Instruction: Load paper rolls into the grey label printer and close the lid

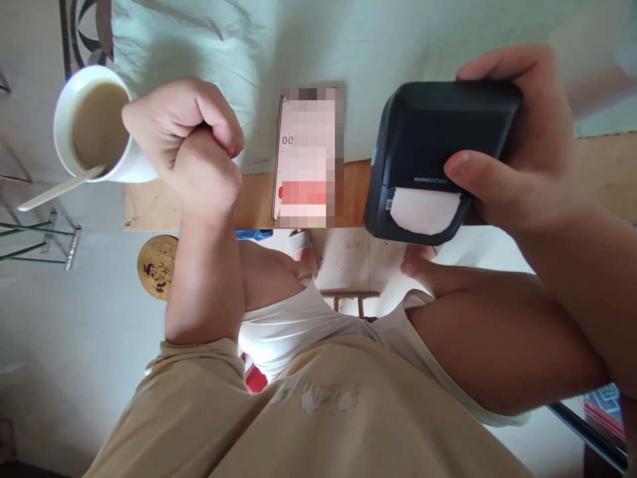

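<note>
Your right hand (532, 133) holds the black printer (438, 139); white paper (425, 212) shows in it, on the body side of your thumb. Your left hand (192, 149) is curled in a fist; I cannot tell if something is inside. In view, this fist overlaps the cup (144, 166): an outward swing could, I think, spill the drink (97, 129), even toward the phone (303, 159) between both hands.

head view | head-worn | faces steeply down | close above lap (286, 322), table edge (149, 207)
</note>
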Demonstrator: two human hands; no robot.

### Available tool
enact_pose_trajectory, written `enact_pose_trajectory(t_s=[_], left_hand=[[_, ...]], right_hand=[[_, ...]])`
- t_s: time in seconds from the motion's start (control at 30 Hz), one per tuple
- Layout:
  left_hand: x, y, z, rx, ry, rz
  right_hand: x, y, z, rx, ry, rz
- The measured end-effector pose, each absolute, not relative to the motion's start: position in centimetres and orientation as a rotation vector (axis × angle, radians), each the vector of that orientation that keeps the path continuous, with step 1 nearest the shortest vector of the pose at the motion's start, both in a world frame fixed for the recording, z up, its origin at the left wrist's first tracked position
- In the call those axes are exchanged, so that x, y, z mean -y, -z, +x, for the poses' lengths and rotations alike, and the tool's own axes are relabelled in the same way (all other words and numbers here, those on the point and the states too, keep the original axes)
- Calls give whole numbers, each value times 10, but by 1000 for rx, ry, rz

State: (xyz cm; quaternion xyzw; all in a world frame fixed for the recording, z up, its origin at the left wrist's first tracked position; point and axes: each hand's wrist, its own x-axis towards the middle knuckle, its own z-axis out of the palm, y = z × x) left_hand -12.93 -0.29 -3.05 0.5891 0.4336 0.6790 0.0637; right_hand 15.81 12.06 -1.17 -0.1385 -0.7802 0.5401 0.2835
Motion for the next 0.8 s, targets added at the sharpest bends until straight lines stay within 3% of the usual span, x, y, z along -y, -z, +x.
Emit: enact_pose_trajectory(t_s=[0.1, 0.33, 0.8], left_hand=[[2, 26, -120, -1254, -2217, 1827], [-3, 31, -131, -1088, -2089, 2045], [2, 34, -128, -1320, -2093, 1958]], right_hand=[[-120, 11, 158, 2092, -1453, -376], [-121, 10, 160, 2095, -1451, -371], [-122, 10, 159, 2106, -1429, -374]])
